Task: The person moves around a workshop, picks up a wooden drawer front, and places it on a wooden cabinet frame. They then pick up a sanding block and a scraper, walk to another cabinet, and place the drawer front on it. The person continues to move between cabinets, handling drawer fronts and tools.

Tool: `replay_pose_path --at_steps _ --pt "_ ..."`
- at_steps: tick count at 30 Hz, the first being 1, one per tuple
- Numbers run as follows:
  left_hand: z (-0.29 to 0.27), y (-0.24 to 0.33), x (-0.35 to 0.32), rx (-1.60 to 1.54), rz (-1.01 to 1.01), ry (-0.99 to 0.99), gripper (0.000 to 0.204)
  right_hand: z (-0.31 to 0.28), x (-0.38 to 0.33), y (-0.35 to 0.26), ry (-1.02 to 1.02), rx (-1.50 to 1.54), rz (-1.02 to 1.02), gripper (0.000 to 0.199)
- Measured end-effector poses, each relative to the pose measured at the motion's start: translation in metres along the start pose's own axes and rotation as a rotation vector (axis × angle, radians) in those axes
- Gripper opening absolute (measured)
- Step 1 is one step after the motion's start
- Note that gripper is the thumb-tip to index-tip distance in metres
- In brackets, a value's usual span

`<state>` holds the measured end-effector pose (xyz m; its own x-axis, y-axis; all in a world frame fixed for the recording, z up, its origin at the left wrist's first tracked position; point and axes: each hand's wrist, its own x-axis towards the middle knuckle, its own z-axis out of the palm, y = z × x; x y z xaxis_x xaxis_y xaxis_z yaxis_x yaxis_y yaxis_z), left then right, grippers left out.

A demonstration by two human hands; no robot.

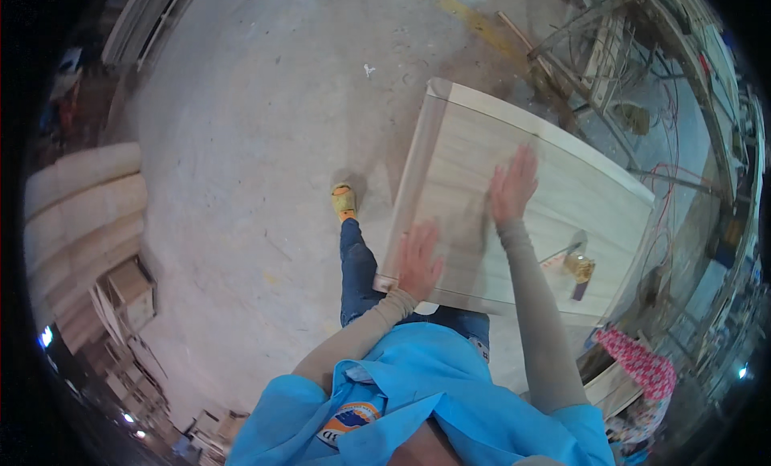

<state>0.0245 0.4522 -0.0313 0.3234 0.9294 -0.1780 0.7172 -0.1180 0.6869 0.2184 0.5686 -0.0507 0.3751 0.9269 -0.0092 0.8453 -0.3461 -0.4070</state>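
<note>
In front of me lies a pale wooden panel (474,217) with a raised, rounded rim along its left and far edges. My left hand (419,261) is at the panel's near left corner, fingers spread and slightly blurred. Farther in, my right hand (514,185) is stretched out flat over the panel's middle, its palm down. Nothing shows in either hand; whether the palms press on the wood I cannot tell. Beside my right forearm, a small yellowish container (580,265) and a dark block-like piece (581,291) rest on the panel, with a thin tool (562,253) next to them.
Stacked curved pale wooden pieces (88,201) stand at the left, with a small wooden box (131,289) below them. A metal frame (586,88) with cables and red cords rises at the far right. Pink patterned cloth (642,361) is at the near right. My yellow shoe (344,201) is on the concrete floor.
</note>
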Motion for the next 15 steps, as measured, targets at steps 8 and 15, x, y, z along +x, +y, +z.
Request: replay_pose_path --at_steps 8,15 --pt "-0.171 -0.196 0.081 -0.014 0.044 -0.082 0.041 0.071 0.040 -0.060 0.276 -0.399 0.366 0.052" --pt "-0.265 -0.266 0.134 0.351 0.000 -0.466 0.043 0.061 0.042 -0.076 0.230 -0.424 0.382 0.051"
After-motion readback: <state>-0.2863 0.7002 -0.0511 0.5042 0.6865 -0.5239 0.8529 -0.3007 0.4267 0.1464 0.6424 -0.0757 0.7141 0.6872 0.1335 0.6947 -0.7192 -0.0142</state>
